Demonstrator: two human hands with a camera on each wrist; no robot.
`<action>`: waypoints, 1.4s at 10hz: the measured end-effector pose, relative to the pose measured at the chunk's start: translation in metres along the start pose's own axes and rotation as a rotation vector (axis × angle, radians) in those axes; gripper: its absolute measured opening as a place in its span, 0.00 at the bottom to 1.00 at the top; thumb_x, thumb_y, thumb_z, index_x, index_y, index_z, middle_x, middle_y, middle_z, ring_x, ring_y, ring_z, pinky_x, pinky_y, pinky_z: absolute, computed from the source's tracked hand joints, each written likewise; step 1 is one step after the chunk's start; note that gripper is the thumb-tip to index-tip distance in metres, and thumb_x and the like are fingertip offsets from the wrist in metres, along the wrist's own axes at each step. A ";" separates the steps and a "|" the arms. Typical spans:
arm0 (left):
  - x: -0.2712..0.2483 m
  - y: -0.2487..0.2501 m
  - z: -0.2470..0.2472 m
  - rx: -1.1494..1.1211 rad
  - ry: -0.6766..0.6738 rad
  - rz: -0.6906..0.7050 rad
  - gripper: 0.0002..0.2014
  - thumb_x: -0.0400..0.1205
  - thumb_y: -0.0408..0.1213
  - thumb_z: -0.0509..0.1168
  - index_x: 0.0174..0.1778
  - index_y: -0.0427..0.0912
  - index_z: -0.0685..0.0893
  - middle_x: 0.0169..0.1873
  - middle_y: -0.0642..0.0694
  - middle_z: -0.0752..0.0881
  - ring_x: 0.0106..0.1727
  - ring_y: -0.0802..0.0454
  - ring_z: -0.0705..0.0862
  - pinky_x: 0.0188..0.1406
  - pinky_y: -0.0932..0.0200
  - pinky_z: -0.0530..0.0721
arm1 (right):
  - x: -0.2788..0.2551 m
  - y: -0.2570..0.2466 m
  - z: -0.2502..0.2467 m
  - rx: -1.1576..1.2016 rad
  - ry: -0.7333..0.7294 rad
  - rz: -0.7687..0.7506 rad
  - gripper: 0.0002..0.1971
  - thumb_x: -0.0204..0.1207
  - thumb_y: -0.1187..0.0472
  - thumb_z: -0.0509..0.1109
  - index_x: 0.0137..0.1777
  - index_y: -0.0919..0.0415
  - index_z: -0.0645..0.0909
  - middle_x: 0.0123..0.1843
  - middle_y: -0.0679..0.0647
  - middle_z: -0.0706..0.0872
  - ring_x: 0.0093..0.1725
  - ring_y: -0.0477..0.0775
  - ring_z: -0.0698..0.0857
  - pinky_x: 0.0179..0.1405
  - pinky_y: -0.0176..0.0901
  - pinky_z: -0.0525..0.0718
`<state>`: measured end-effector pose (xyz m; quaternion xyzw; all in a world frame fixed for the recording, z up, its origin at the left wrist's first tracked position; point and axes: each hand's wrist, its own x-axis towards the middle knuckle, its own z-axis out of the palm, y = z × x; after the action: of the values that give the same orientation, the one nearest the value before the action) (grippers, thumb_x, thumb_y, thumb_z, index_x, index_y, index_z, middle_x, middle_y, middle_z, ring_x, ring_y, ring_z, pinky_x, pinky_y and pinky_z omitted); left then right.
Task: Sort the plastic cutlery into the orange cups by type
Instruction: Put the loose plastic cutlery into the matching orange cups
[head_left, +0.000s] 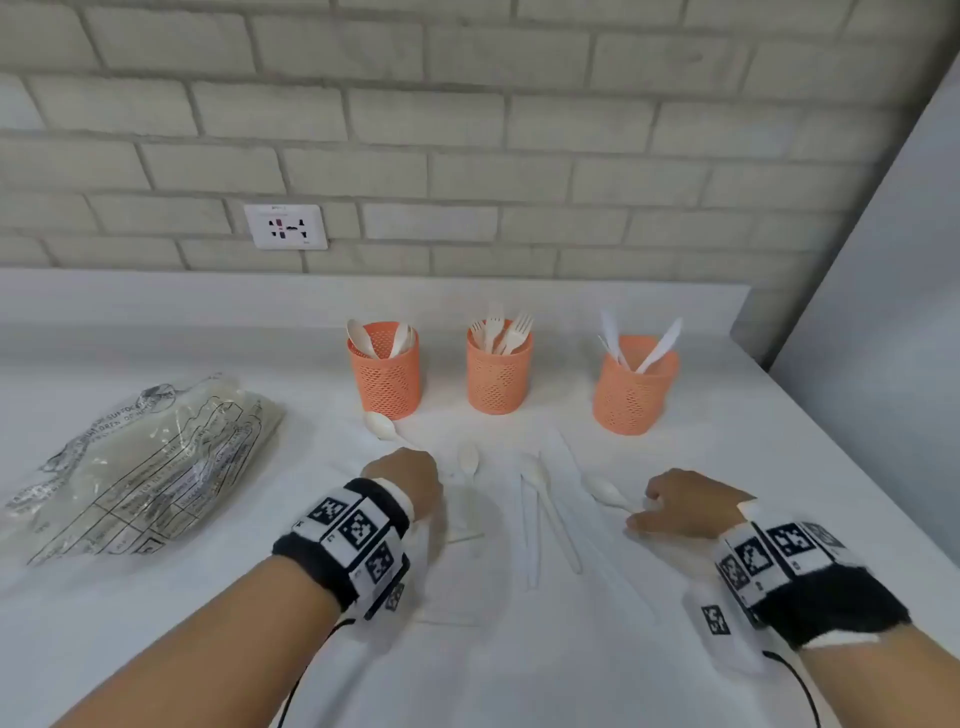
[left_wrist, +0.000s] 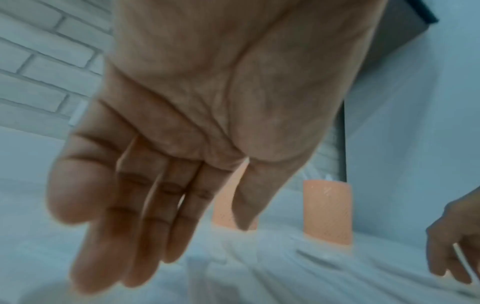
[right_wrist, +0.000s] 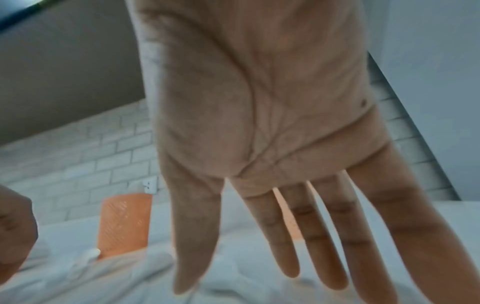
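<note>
Three orange mesh cups stand in a row at the back of the white table: the left cup (head_left: 385, 371) holds spoons, the middle cup (head_left: 498, 370) forks, the right cup (head_left: 635, 387) knives. Loose white spoons (head_left: 382, 426) (head_left: 468, 460) (head_left: 537, 474) (head_left: 605, 491) and pale knives (head_left: 563, 454) lie in front of them. My left hand (head_left: 408, 480) hovers over the cutlery by the second spoon; in the left wrist view its fingers (left_wrist: 145, 226) are straight and hold nothing. My right hand (head_left: 680, 501) is at the handle end of the rightmost spoon, fingers (right_wrist: 311, 236) extended and empty.
A clear plastic bag (head_left: 140, 467) with printed warnings lies at the left of the table. A brick wall with a socket (head_left: 285, 226) runs behind the cups. A grey panel (head_left: 883, 312) borders the table's right edge.
</note>
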<state>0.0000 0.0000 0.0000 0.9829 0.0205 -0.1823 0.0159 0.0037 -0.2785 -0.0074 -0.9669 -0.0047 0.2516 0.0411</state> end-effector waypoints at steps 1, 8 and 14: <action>0.014 0.010 -0.002 -0.022 -0.122 -0.071 0.26 0.86 0.53 0.49 0.64 0.35 0.78 0.62 0.41 0.82 0.64 0.45 0.80 0.64 0.54 0.73 | 0.000 -0.004 0.001 0.011 0.014 0.023 0.31 0.59 0.31 0.66 0.52 0.55 0.77 0.49 0.49 0.83 0.48 0.50 0.84 0.50 0.46 0.82; 0.020 0.045 0.004 -0.110 -0.091 -0.011 0.17 0.83 0.35 0.58 0.66 0.31 0.75 0.65 0.37 0.81 0.67 0.43 0.80 0.65 0.57 0.78 | -0.009 -0.075 0.011 0.105 -0.033 -0.047 0.17 0.78 0.71 0.53 0.65 0.63 0.70 0.56 0.63 0.83 0.51 0.61 0.83 0.49 0.46 0.82; 0.016 0.050 -0.003 -1.024 0.199 -0.016 0.17 0.87 0.37 0.51 0.63 0.27 0.70 0.59 0.28 0.80 0.60 0.32 0.80 0.58 0.47 0.79 | 0.007 -0.093 -0.010 0.790 0.114 -0.163 0.07 0.77 0.67 0.53 0.40 0.61 0.71 0.35 0.58 0.73 0.35 0.57 0.72 0.36 0.49 0.70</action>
<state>0.0187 -0.0492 -0.0021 0.8617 0.1162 -0.0546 0.4910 0.0153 -0.1859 0.0053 -0.8857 0.0179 0.1759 0.4293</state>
